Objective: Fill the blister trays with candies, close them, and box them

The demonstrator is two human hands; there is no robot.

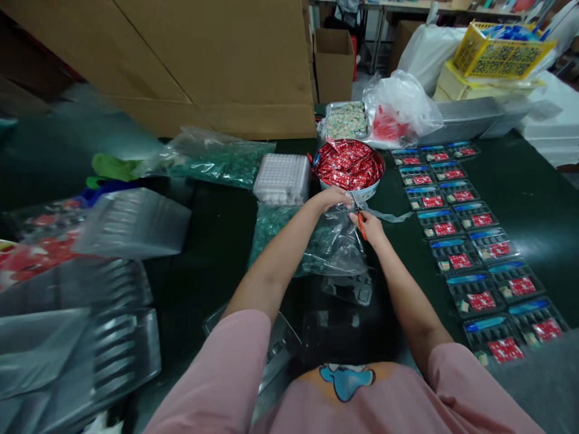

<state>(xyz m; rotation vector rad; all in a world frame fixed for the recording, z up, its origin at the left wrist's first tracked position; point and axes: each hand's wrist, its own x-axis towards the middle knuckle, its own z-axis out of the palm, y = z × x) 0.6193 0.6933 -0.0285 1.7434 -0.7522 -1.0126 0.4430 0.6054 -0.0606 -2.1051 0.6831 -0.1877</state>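
My right hand (370,228) is closed around orange-handled scissors (361,224), their blades pointing away from me at the plastic. My left hand (335,198) pinches the top part of a clear plastic bag (337,247) just left of the blades. Green, glassy-looking pieces fill the bag's left part, and its right part is crumpled. A thin strip of clear plastic (389,216) trails to the right of the scissors. Right behind my hands stands a round tin (368,191) heaped with red patterned packets (348,164). Clear plastic trays (289,172) are stacked beside the tin.
Rows of filled blister trays (459,260) with blue items and red packets lie at right. Another bag of green pieces (221,166) is at back left. Empty clear trays (131,220) pile up on the left. A large cardboard box (217,60) walls off the back.
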